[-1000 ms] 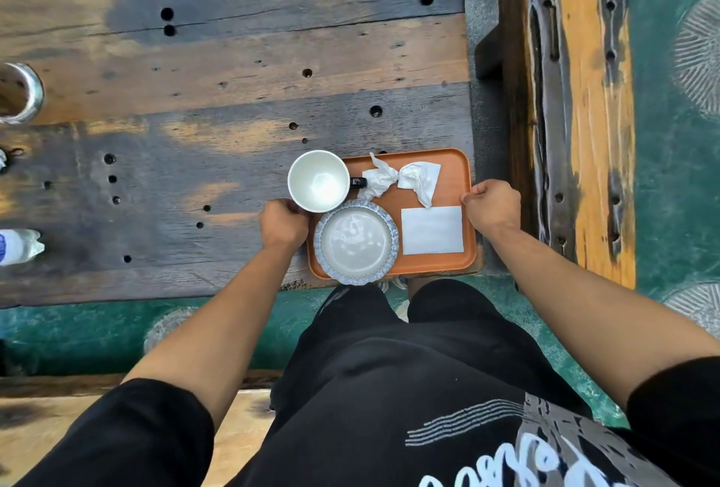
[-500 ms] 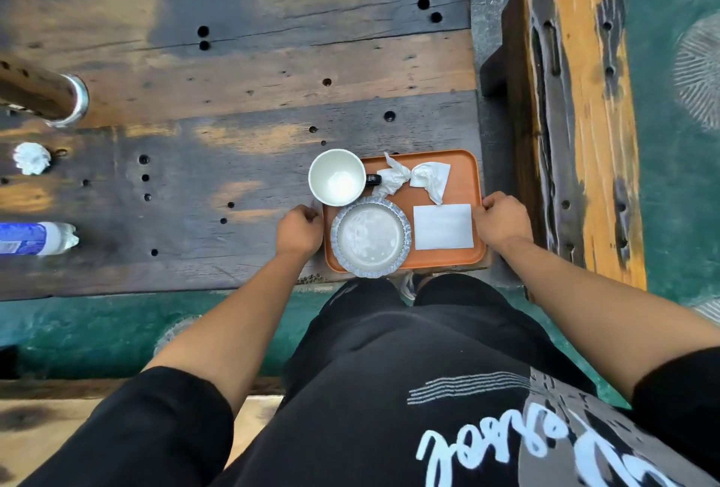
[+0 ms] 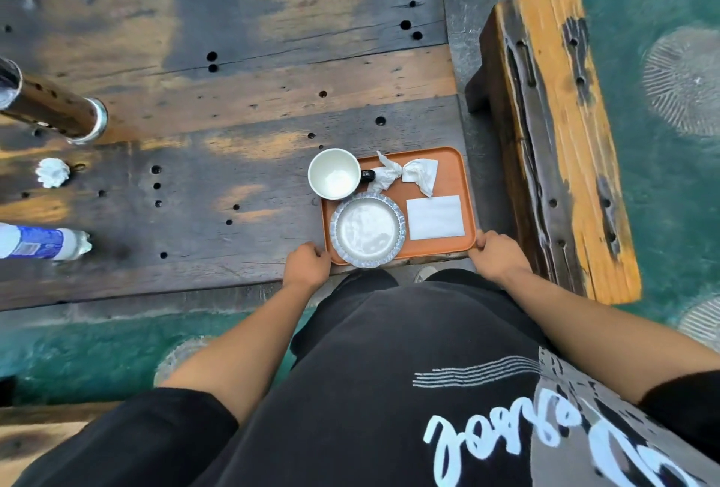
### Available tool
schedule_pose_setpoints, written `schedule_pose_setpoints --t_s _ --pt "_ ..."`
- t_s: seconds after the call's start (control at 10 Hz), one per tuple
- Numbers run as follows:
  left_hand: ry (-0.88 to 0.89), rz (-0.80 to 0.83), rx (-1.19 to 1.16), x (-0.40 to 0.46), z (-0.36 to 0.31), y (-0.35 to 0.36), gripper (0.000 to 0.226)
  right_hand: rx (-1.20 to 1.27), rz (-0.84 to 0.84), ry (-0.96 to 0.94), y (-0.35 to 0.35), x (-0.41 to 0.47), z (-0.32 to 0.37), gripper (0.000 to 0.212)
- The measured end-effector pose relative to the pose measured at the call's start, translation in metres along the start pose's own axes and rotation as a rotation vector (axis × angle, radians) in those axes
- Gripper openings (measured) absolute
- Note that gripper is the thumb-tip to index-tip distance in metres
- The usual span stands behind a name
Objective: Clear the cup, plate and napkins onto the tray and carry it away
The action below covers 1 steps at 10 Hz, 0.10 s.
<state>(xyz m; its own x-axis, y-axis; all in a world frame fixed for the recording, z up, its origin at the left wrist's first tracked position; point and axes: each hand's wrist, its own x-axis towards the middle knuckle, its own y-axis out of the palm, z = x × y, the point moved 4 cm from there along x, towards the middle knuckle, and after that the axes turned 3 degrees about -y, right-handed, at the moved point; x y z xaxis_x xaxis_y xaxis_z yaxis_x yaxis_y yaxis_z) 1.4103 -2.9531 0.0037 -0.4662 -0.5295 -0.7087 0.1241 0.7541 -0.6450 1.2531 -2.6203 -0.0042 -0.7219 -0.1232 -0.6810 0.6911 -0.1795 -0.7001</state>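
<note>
An orange tray [image 3: 452,174] lies at the near right corner of the wooden table [image 3: 233,104]. On it stand a white cup [image 3: 334,174] at the left rear, a blue-rimmed plate [image 3: 367,229] in front of the cup, a crumpled napkin [image 3: 409,174] at the back and a flat folded napkin [image 3: 435,217] on the right. My left hand [image 3: 307,263] grips the tray's near left corner. My right hand [image 3: 496,255] grips its near right corner.
A wooden bench [image 3: 557,135] runs along the right of the table. On the table's left side are a metal-capped cylinder [image 3: 54,108], a small crumpled white paper [image 3: 52,172] and a lying plastic bottle [image 3: 43,243]. Green floor lies below the table's edge.
The view has risen and pulled back from the table. Both hands have slid from the tray's sides back to its near corners. The things on the tray have kept their places.
</note>
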Motion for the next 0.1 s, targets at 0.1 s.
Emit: schedule_pose_setpoints --t_s 0.1 --pt "-0.028 -0.004 -0.02 -0.0106 0.0047 0.0089 0.021 -0.003 0.009 -0.014 -0.0022 -0.0053 -0.005 0.032"
